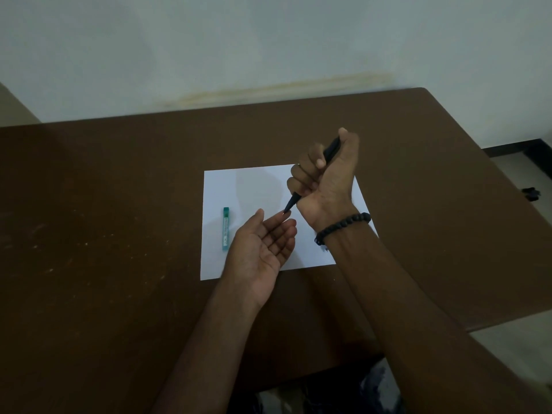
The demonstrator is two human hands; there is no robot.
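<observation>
Right hand fingers clamped round the dark pencil, tip at the upturned left hand; its fingers relaxed apart.

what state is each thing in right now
right hand: fisted round mechanical pencil, thumb on its top
left hand: open, palm up
mechanical pencil: tip down, toward left hand
lead refill case: lying flat on paper
paper: flat on table
beaded bracelet: on right wrist
</observation>
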